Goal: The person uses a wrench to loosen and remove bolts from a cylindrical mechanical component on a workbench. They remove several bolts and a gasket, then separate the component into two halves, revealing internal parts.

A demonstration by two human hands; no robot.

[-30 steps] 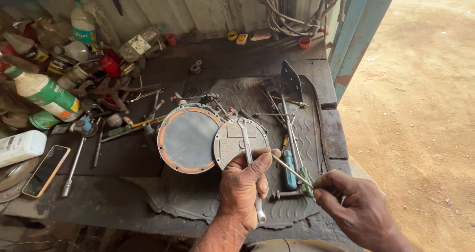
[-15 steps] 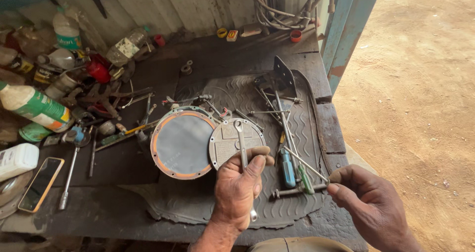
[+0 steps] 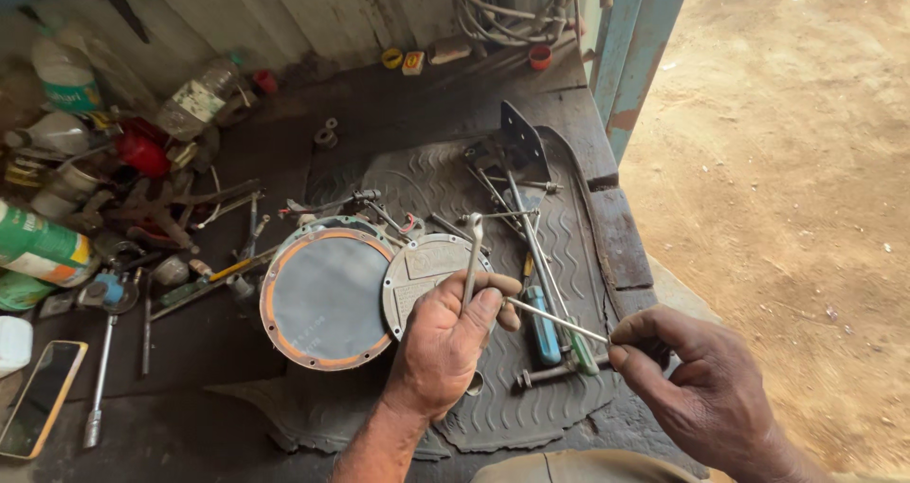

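My left hand (image 3: 444,341) is clenched round a spanner (image 3: 470,255), whose shaft stands up out of the fist with its ring end pointing away from me. My right hand (image 3: 706,388) pinches a thin metal rod (image 3: 555,319) between thumb and forefinger; the rod runs leftward and its tip touches, or nearly touches, the fingers of my left hand. Just beyond my left hand lies a small grey round cover (image 3: 417,270), partly hidden by my knuckles, and to the left of it, edges touching, a bigger round plate with an orange rim (image 3: 322,293). Between my two hands, under the rod, a blue-handled screwdriver (image 3: 542,327) and a green-handled one (image 3: 581,353) lie on the ribbed rubber mat (image 3: 559,407) that covers the table (image 3: 190,407). Far left of my left hand I see a phone (image 3: 38,398) near the table edge, and a green and white bottle (image 3: 38,246) among scattered tools
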